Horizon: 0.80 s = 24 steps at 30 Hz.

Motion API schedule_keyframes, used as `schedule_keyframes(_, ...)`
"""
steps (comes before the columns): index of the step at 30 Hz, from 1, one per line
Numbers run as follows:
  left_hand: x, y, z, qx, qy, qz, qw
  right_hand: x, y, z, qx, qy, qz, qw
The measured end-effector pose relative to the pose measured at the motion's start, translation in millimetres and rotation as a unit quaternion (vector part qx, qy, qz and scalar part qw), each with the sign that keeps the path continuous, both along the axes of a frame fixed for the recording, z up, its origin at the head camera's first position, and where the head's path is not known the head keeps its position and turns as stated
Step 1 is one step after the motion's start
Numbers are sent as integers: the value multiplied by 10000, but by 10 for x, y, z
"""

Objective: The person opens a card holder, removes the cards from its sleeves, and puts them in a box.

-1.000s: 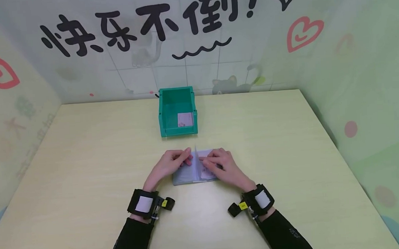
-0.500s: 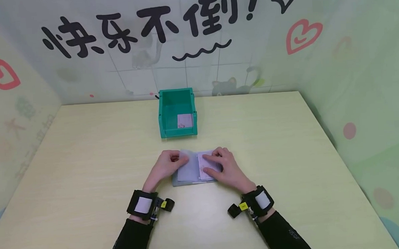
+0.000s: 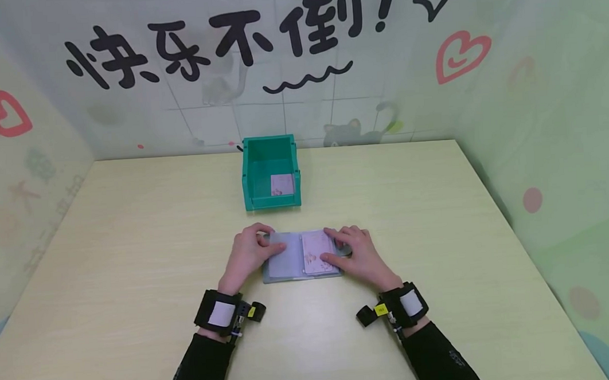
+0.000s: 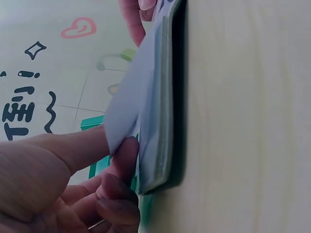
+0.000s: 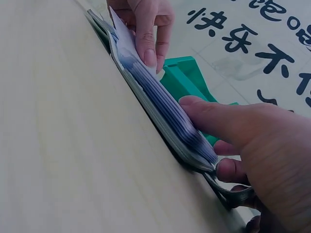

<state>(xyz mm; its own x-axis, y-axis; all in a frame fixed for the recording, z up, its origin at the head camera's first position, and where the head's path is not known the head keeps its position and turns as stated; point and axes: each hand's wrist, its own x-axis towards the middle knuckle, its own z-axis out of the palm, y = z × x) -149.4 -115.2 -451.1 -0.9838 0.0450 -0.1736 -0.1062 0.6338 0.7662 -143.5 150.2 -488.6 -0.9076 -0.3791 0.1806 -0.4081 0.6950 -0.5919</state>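
Observation:
A small card album (image 3: 283, 278) lies spread on the table, with clear-looking sleeve pages and a greenish-grey cover. At its left edge my left hand (image 3: 248, 251) pinches a lifted page (image 4: 129, 97) between thumb and fingers. The right-hand side shows a pink printed card (image 3: 315, 248), apparently in a sleeve. My right hand (image 3: 361, 257) holds that side, its thumb (image 5: 214, 116) on the stacked pages and other fingers curled by the edge near a dark strap (image 5: 238, 196). What the fingers under the album touch is partly hidden.
Behind the album a green plastic bin (image 3: 272, 202) stands near the table's back edge. A pink card (image 3: 282, 185) lies in its front right corner. Printed fabric walls (image 3: 228, 119) border the table at the back and sides.
A page that stood upright has been turned over to the left by my left hand. My right hand has slid right from the page's middle to its outer edge, uncovering the pink card.

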Motion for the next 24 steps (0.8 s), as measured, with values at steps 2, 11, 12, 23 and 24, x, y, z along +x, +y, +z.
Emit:
schedule_keyframes(2,4,5,-5,-5,-64,69,10000,-5,2,6,57,-22,-69,10000)
schedule_keyframes(11,88,144,43,-317,561,-20,9979,-1,0,13,214,-67,-194,9996)
schedule_keyframes(12,96,177,51,-304,654,-125,9973,-1,-4,12,239,-70,-205,9995)
schedule_keyframes(23,95,368,23,22,531,-517,9972,2,-23,18,169,29,-209,9996)
schedule_keyframes(24,88,372,20,45,539,-547,9970,1,-22,18,149,24,-206,9997)
